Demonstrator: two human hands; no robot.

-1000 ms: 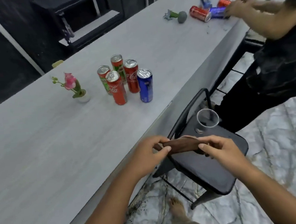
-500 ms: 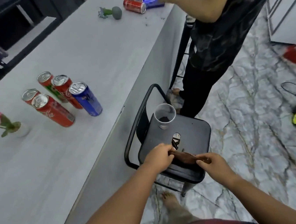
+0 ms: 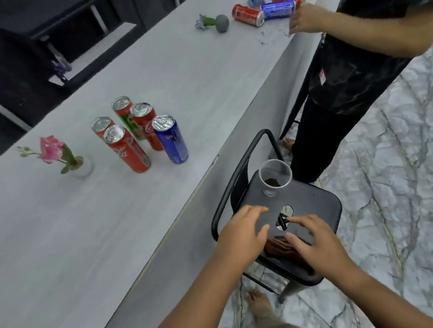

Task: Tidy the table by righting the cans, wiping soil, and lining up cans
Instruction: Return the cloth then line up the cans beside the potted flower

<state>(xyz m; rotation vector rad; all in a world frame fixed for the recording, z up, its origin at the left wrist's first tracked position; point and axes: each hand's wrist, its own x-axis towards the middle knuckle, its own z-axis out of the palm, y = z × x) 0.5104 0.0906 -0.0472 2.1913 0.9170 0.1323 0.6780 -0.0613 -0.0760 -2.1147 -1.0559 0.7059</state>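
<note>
Several cans stand upright in a cluster on the grey table [image 3: 57,234]: red ones, one at the front [image 3: 127,149], and a blue can [image 3: 170,139]. Far down the table several cans lie on their sides, among them a red can [image 3: 248,15] and a blue can [image 3: 278,9], with dark soil [image 3: 271,36] scattered near them. A folded brown cloth [image 3: 279,246] lies on the black stool [image 3: 313,204]. My left hand [image 3: 244,234] and my right hand [image 3: 311,242] hover over it with fingers spread, holding nothing.
A clear plastic cup [image 3: 276,180] with soil in it stands on the stool. A pink flower in a small white pot [image 3: 82,167] stands left of the cans. A toppled grey pot [image 3: 218,23] lies far off. Another person [image 3: 355,74] in black stands at the table's edge, hand [image 3: 304,18] by the fallen cans.
Both hands held the brown cloth between them earlier; now the cloth lies on the stool and my fingers have opened above it. The camera view has shifted.
</note>
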